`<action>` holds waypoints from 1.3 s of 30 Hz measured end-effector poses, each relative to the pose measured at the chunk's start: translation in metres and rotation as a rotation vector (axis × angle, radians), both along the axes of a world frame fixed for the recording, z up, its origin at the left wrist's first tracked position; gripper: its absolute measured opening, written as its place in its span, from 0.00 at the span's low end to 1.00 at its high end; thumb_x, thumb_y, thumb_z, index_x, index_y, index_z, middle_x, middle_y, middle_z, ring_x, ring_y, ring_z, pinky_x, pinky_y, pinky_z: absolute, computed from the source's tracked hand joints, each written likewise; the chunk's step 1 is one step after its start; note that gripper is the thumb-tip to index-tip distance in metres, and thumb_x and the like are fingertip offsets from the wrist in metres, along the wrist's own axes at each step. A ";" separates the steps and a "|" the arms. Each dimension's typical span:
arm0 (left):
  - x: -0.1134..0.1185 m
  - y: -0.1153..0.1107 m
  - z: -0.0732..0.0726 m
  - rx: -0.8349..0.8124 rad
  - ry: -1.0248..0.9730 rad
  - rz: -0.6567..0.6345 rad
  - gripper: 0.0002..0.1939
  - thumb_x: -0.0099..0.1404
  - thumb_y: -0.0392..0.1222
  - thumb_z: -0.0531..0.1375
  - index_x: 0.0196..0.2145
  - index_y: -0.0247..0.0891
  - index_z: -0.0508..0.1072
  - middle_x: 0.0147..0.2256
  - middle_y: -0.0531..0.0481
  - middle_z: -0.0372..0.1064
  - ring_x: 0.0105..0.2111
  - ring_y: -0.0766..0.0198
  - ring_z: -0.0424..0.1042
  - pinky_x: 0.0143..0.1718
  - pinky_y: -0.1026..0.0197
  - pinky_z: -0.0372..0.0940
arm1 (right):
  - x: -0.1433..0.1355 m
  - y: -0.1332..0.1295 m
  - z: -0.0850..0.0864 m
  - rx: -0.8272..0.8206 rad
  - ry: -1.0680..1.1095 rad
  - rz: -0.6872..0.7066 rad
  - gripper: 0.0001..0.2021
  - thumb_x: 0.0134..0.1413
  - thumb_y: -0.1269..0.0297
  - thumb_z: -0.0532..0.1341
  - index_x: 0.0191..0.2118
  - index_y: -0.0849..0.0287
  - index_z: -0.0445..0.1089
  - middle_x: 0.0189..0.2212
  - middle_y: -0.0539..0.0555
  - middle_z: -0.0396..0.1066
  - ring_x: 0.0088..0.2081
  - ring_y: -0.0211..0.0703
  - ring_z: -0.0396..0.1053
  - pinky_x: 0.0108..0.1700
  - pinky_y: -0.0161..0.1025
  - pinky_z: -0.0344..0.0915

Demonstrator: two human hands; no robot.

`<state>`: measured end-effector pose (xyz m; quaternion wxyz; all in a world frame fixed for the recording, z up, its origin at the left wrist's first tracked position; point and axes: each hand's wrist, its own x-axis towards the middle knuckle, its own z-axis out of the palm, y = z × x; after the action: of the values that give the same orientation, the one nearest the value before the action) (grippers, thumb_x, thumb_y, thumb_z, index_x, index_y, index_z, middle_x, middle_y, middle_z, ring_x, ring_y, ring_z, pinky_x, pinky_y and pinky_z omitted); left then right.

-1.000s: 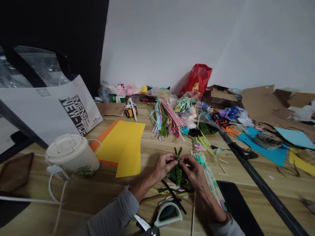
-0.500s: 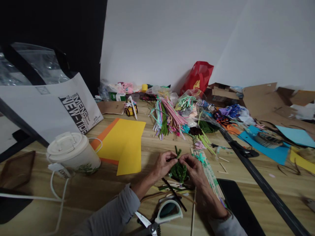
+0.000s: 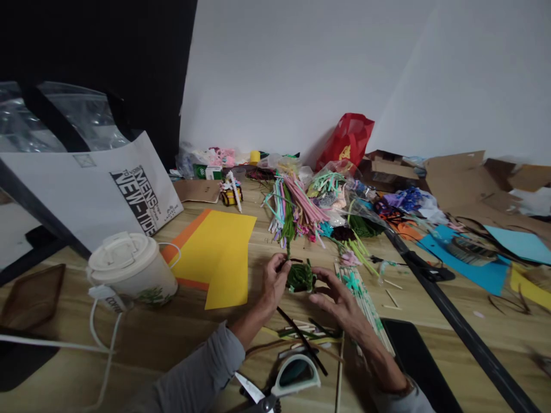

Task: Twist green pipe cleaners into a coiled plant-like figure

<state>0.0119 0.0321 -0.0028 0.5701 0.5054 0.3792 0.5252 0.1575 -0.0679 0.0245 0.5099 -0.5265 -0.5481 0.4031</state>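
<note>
A green fuzzy piece made of bent pipe cleaners (image 3: pixel 300 277) is held up over the table, a stem sticking up at its left side and some dark brown pipe cleaner along its top edge. My left hand (image 3: pixel 275 280) is closed on its left side, thumb and fingers pinching it. On the other side my right hand (image 3: pixel 338 298) has its fingers apart and curved, close to the piece's right edge; whether a fingertip touches it I cannot tell. Below lie cut sticks and pipe cleaner scraps (image 3: pixel 307 330) and scissors (image 3: pixel 297 376) with a white handle.
Yellow paper (image 3: pixel 228 252) and a lidded cup (image 3: pixel 131 267) are on the left, before a white bag (image 3: pixel 94 183). Bundled pipe cleaners (image 3: pixel 297 206) lie behind my hands. To the right are a bundle of sticks (image 3: pixel 365 310), a dark phone-like slab (image 3: pixel 417 361) and blue paper (image 3: pixel 465 258).
The green piece has turned and risen, showing another side. My right hand has let go of the top and spread its fingers at the right; my left hand has shifted to the left side.
</note>
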 end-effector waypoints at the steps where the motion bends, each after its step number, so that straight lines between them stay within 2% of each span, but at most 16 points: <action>1: 0.000 0.001 -0.001 0.009 0.004 0.014 0.10 0.56 0.44 0.60 0.32 0.35 0.70 0.33 0.47 0.71 0.34 0.61 0.69 0.38 0.62 0.63 | -0.001 0.001 -0.001 0.000 -0.023 -0.005 0.24 0.48 0.56 0.66 0.52 0.53 0.65 0.51 0.57 0.66 0.49 0.50 0.66 0.48 0.45 0.66; 6: 0.001 0.000 -0.006 0.082 0.031 0.035 0.10 0.58 0.45 0.59 0.34 0.35 0.69 0.33 0.47 0.70 0.35 0.61 0.69 0.39 0.62 0.63 | -0.008 0.002 -0.001 0.040 -0.128 -0.020 0.19 0.52 0.56 0.62 0.49 0.55 0.66 0.40 0.55 0.71 0.41 0.46 0.68 0.44 0.42 0.66; 12: 0.002 -0.002 -0.003 0.053 -0.023 -0.004 0.12 0.57 0.46 0.61 0.34 0.35 0.69 0.32 0.48 0.70 0.34 0.62 0.69 0.37 0.64 0.63 | -0.009 0.005 -0.006 0.020 -0.095 -0.087 0.15 0.52 0.53 0.61 0.41 0.57 0.68 0.30 0.51 0.69 0.31 0.42 0.66 0.32 0.36 0.62; 17: 0.001 -0.003 0.003 -0.003 -0.041 -0.004 0.12 0.54 0.47 0.63 0.31 0.35 0.70 0.29 0.48 0.71 0.32 0.62 0.70 0.34 0.65 0.63 | -0.007 0.008 -0.007 -0.013 0.025 -0.099 0.17 0.46 0.50 0.65 0.35 0.58 0.69 0.28 0.51 0.70 0.29 0.41 0.65 0.30 0.35 0.61; 22: 0.002 -0.007 0.006 -0.021 -0.068 -0.035 0.11 0.54 0.45 0.62 0.30 0.35 0.69 0.29 0.48 0.72 0.30 0.63 0.70 0.32 0.65 0.63 | -0.005 0.009 -0.008 -0.044 0.059 -0.133 0.17 0.43 0.49 0.66 0.32 0.57 0.69 0.24 0.49 0.67 0.24 0.37 0.60 0.23 0.33 0.55; 32: 0.001 -0.008 0.006 -0.004 -0.083 -0.054 0.12 0.53 0.47 0.63 0.29 0.35 0.67 0.28 0.50 0.72 0.30 0.64 0.71 0.32 0.66 0.63 | -0.005 0.009 -0.009 -0.036 0.013 -0.124 0.16 0.45 0.49 0.65 0.25 0.57 0.66 0.19 0.46 0.59 0.21 0.35 0.54 0.21 0.32 0.51; 39: 0.001 -0.008 0.009 -0.006 -0.075 -0.047 0.11 0.53 0.46 0.62 0.28 0.35 0.68 0.27 0.51 0.71 0.29 0.65 0.70 0.32 0.66 0.62 | -0.009 0.006 -0.002 -0.048 0.041 -0.126 0.15 0.45 0.51 0.66 0.23 0.58 0.66 0.19 0.46 0.58 0.22 0.35 0.54 0.24 0.33 0.51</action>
<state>0.0131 0.0243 0.0063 0.5977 0.4923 0.3471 0.5290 0.1482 -0.0615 0.0220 0.5328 -0.5634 -0.4935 0.3939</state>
